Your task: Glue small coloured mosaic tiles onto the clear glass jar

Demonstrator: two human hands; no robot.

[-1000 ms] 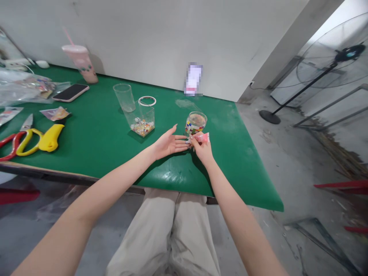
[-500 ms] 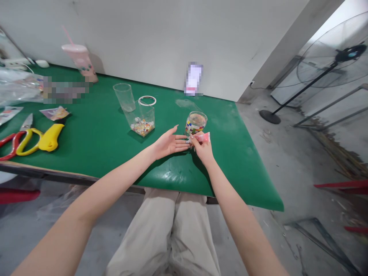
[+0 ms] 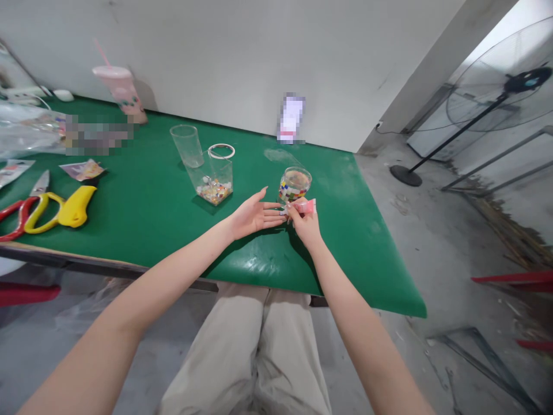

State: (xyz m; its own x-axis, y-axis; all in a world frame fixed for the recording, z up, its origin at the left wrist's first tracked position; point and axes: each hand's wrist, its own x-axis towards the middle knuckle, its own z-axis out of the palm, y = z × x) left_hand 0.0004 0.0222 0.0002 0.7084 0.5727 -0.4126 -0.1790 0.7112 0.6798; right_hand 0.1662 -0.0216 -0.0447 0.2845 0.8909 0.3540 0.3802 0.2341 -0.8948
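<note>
My left hand (image 3: 250, 218) is stretched out palm up above the table, its fingers straight and pointing right. In a pinch, my right hand (image 3: 307, 228) holds a small pink squeeze tube (image 3: 310, 206), its narrow end toward the left fingertips. Something small and pale shows where tube and fingertips meet; I cannot make out whether they touch. Just behind the hands stands a clear round cup (image 3: 294, 185) with a band of coloured mosaic tiles around it. Left of it sits a clear square container (image 3: 215, 189) with small, shiny coloured pieces in its bottom.
A clear tumbler (image 3: 186, 147) and a white ring (image 3: 222, 151) lie behind the container. Red-and-yellow-handled scissors (image 3: 43, 216), a yellow tool (image 3: 78, 207), small packets and a pink straw cup (image 3: 123, 95) are at left. A phone (image 3: 291, 118) leans against the wall.
Almost nothing differs. Both hands, the tube and the mosaic cup keep their places, with only a very slight shift at the fingertips.
</note>
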